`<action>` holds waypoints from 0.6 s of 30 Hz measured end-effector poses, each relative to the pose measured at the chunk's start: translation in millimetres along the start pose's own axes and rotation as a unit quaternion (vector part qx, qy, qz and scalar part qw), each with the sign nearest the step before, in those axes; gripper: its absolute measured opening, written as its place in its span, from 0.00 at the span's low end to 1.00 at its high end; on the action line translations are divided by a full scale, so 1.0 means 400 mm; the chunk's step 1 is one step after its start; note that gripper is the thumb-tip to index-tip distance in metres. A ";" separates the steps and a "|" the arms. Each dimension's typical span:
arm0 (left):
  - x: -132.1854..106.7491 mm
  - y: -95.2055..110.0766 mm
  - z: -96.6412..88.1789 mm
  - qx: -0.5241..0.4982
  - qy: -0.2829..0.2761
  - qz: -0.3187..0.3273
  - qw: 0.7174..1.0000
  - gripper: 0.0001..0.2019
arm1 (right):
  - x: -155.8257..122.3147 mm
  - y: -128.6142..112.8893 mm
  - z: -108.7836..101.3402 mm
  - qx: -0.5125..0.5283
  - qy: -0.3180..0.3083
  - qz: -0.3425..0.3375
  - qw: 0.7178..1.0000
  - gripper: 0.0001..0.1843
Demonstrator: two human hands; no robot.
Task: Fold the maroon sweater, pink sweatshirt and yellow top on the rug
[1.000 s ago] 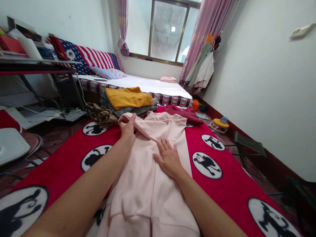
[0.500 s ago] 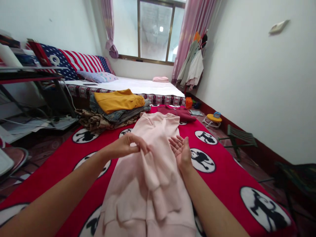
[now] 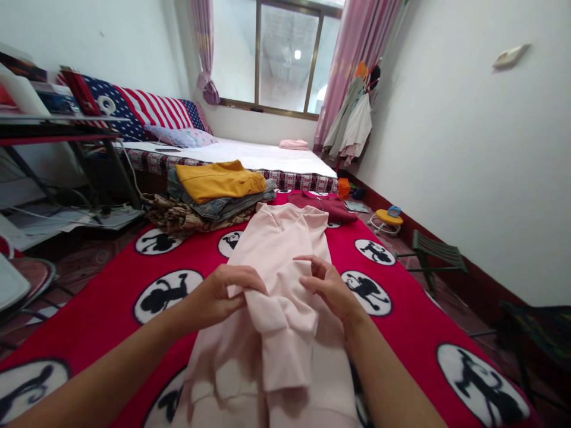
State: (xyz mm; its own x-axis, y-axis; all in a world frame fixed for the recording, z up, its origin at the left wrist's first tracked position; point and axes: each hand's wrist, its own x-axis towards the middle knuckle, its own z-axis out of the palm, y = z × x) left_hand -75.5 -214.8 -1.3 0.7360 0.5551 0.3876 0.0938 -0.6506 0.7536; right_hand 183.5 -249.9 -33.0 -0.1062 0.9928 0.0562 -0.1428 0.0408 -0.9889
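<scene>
The pink top (image 3: pixel 289 238) lies stretched out on a red blanket (image 3: pixel 107 321) with black monkeys in white circles. Its neck end points to the bed, and its bottom end is close to the person. A sleeve (image 3: pixel 285 351) is now bunched on the middle of the top, with its end pointing back to the person.

The left hand (image 3: pixel 227 294) has its thumb and fingers closed in a pinch on the sleeve. The right hand (image 3: pixel 332 288) is no longer at the side with its palm up. It is turned over and in above the top, so now both hands are at the cloth. Its fingers are bent and partly open, with a little gap between thumb and first finger. I cannot tell if it has hold of any cloth. It looks to me like the sleeve is being made neat, but it is still lumpy, so that part does not seem done.

Past the top, a dark red top (image 3: pixel 341 209) lies flat on the blanket. To the left is a pile, with yellow clothes (image 3: pixel 218 180) over blue jeans (image 3: pixel 214 208) and something brown (image 3: pixel 172 217). Behind that is the bed (image 3: pixel 250 153), with a pillow (image 3: pixel 182 137) on it.
</scene>
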 end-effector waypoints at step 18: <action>0.174 -0.131 0.183 0.259 0.054 -0.033 0.964 0.23 | -0.050 -0.025 -0.091 -0.120 -0.260 0.249 0.925 0.15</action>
State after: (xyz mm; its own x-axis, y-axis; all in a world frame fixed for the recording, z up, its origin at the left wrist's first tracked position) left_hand 19.9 -179.9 -52.7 0.6459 0.6363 0.4218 0.4801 -0.7682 0.4235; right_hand 222.7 -266.2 -29.4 -0.5676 0.7096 -0.4175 0.2670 -0.3211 -0.9086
